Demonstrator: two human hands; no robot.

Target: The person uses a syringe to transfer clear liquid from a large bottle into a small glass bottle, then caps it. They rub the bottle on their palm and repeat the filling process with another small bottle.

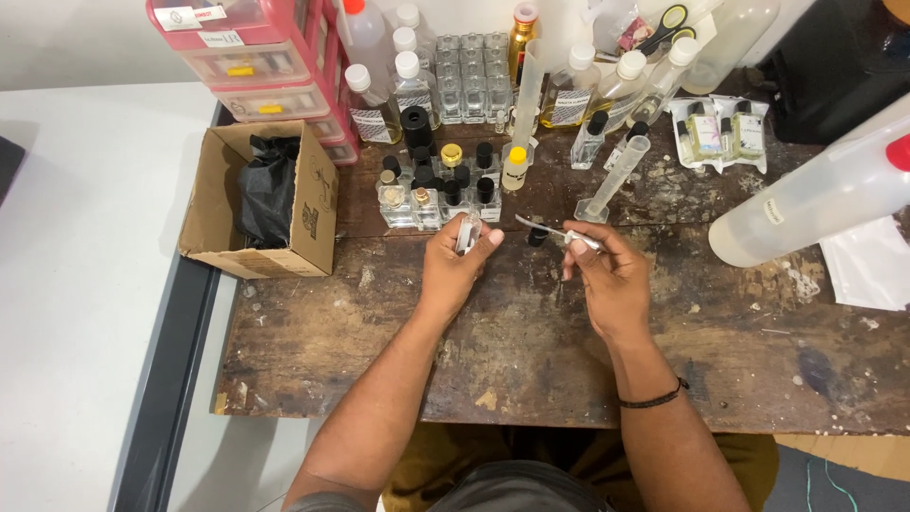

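My left hand (453, 268) is closed around a small clear glass bottle (467, 232), held upright above the worn wooden table (531, 351). My right hand (609, 275) grips a thin metal tool (555, 232), like tweezers or small pliers, whose tip points left toward the bottle. A small black cap (537, 236) lies on the table between the two hands. Just beyond my left hand stands a cluster of small glass bottles with black caps (438, 190).
An open cardboard box (270, 204) with black plastic inside sits at the left. Red drawer units (256, 57), rows of empty glass bottles (472, 81), a plastic measuring cylinder (611, 180), larger liquid bottles (607, 85) and a big white bottle (806, 204) crowd the back and right.
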